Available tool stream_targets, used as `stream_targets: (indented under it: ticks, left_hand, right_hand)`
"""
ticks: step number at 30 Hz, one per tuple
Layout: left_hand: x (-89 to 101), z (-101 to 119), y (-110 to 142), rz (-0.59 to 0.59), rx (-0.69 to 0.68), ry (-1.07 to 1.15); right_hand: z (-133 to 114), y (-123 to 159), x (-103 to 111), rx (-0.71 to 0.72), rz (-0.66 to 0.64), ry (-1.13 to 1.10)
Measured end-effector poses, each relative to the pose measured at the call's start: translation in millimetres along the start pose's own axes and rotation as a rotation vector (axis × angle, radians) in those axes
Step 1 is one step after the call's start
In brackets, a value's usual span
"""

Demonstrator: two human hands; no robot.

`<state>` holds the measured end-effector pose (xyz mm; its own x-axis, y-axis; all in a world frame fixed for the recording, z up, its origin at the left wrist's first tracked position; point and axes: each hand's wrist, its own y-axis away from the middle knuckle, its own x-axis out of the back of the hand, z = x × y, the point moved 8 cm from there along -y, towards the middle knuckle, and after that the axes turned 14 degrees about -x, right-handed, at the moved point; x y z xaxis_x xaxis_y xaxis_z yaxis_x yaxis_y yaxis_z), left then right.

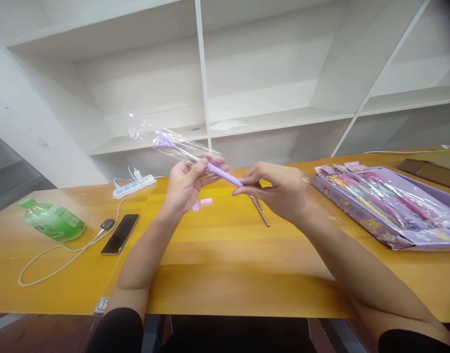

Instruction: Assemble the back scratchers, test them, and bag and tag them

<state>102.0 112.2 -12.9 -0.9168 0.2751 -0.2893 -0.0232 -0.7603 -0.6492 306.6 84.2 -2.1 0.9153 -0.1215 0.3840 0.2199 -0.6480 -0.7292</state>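
Lilac-handled rod (224, 174), frame centre, is pinched by left hand (185, 185) and right hand (278, 189); hard pulling could tear clear sleeve (190, 142).

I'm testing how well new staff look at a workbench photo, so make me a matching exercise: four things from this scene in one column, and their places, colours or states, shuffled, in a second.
Things:
1. Phone
2. Drink bottle
3. Purple-handled stick
4. Power strip

Descriptions:
A. Held up between the left hand and the right hand
B. White, with plugs in it
C. Lying flat, its screen dark
D. Green, farthest left of the four

Right pairs: 1-C, 2-D, 3-A, 4-B
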Motion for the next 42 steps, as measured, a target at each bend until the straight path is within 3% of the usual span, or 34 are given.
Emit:
stream_targets:
  ticks: [9, 17, 23, 28, 34, 42]
  left_hand:
    - [-12.9, -12.9, 10.1, -0.056, 0.086, 0.029]
    - [-16.8, -21.9, 15.9, -0.107, 0.171, 0.009]
    - [-13.8, -22.4, 15.1, -0.136, 0.179, -0.036]
    - [-11.5, -6.6, 10.0, -0.122, 0.142, -0.031]
    - [-8.7, -4.9, 7.5, -0.185, 0.202, -0.03]
    - [-11.6, -15.8, 11.6, -0.275, 0.267, -0.055]
  right_hand:
    - [-21.8, 9.1, -3.5, 0.241, 0.092, 0.178]
    - [-29.4, 12.4, 5.8, 0.341, 0.269, 0.242]
    - [-23.7, 10.8, 3.0, 0.283, 0.212, 0.246]
    - [-13.1, 6.1, -6.2, 0.385, 0.0, 0.226]
    - [-18.7, 14.4, 5.3, 0.617, 0.197, 0.221]
    - [-33.2, 22.0, -0.3, 0.742, 0.077, 0.295]
